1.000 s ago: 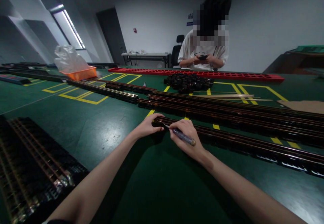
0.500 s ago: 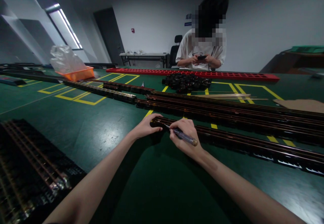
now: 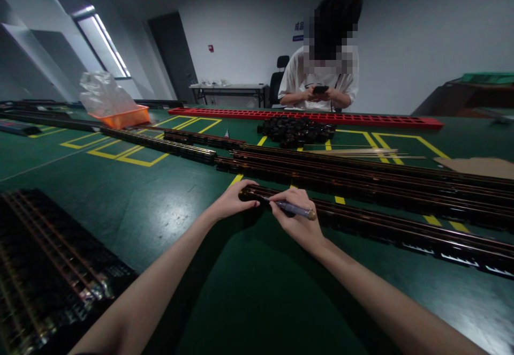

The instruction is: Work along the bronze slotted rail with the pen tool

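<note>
My left hand (image 3: pixel 234 200) is at the near end of a long black strip (image 3: pixel 377 219) with copper-coloured lines along it, its thumb and fingers closed around that end. My right hand (image 3: pixel 296 217) grips a pen-shaped hand tool (image 3: pixel 296 209) with a greyish-purple handle and a brass-coloured end cap. The tool's thin tip points left onto the strip, close to my left thumb. Exactly what the tip touches is too small to make out. Part of the strip is hidden behind my right hand.
More long black strips (image 3: pixel 341 175) lie just beyond. Behind them are a heap of black parts (image 3: pixel 295 130), thin rods (image 3: pixel 361 152) and a red slotted rail (image 3: pixel 305 115). An orange tray (image 3: pixel 128 118) stands left; bundled strips (image 3: pixel 52 258) lie near left. A person (image 3: pixel 321 82) sits opposite.
My right hand has shifted slightly and the tool now lies at a flatter angle, its end cap a little higher. My left hand stays at the strip's end.
</note>
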